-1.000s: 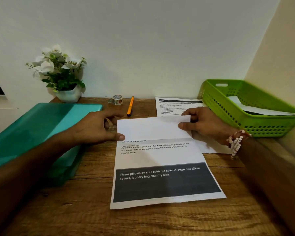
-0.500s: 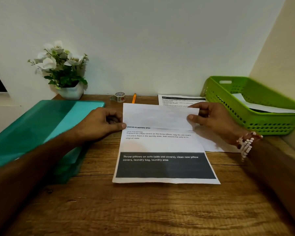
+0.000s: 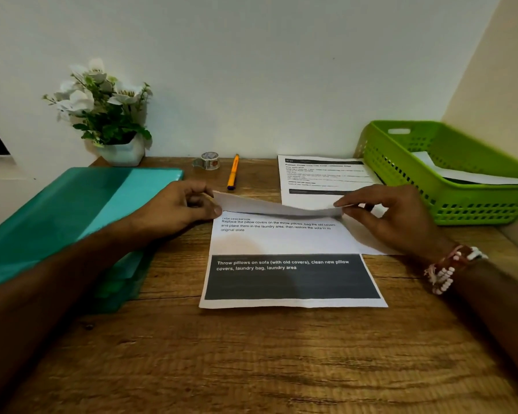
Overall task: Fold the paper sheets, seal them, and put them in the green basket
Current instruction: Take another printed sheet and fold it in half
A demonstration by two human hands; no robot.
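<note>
Paper sheet [image 3: 284,240] | likely light, floppy, crease-prone | far flap corners pinched between fingers of left hand [image 3: 177,209], right hand [image 3: 392,218] | corners best grip

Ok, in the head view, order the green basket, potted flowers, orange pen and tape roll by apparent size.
green basket
potted flowers
orange pen and tape roll: too alike to rank

On the white printed paper sheet [image 3: 284,243] we read "TASK DESCRIPTION"; its dark grey band [image 3: 292,283] says "Throw pillows on sofa (with old covers), clean new pillow covers, laundry bag, laundry area".
</note>
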